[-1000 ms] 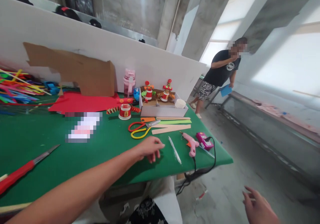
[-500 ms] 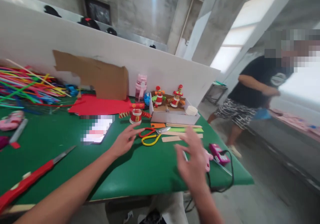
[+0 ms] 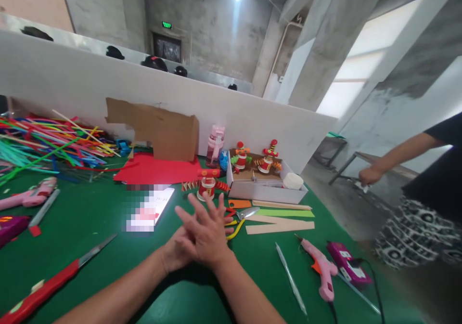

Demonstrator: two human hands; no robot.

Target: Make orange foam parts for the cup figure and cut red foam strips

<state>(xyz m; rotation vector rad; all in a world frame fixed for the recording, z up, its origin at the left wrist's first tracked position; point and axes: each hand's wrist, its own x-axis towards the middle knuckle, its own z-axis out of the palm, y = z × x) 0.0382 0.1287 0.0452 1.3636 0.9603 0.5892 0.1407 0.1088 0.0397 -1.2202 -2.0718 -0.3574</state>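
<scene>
My left hand (image 3: 176, 252) and my right hand (image 3: 210, 235) are together above the green table. The right palm lies over the left hand, with the fingers of both spread and crossing. Neither hand holds anything; much of the left one is hidden. Just beyond the fingers are red-and-yellow-handled scissors (image 3: 247, 213), partly covered. Behind them stands a paper-cup figure (image 3: 207, 189) with folded paper arms. Pale paper strips (image 3: 285, 227), a green strip (image 3: 285, 213) and an orange piece (image 3: 239, 203) lie right of the scissors. A phone (image 3: 159, 206) with a lit screen is to the left.
At right lie a pen (image 3: 290, 278), a pink glue gun (image 3: 321, 268) with cord and a purple box (image 3: 347, 264). A white box (image 3: 267, 192) holds two figures. A red-handled knife (image 3: 59, 281) lies left. Behind are red sheets (image 3: 159, 169), cardboard (image 3: 175, 136) and coloured sticks (image 3: 54, 138). A person (image 3: 429, 184) stands right.
My right hand has moved left and come down over the left hand. The view has shifted, bringing the pen and glue gun fully into sight. The person at right has lowered an arm.
</scene>
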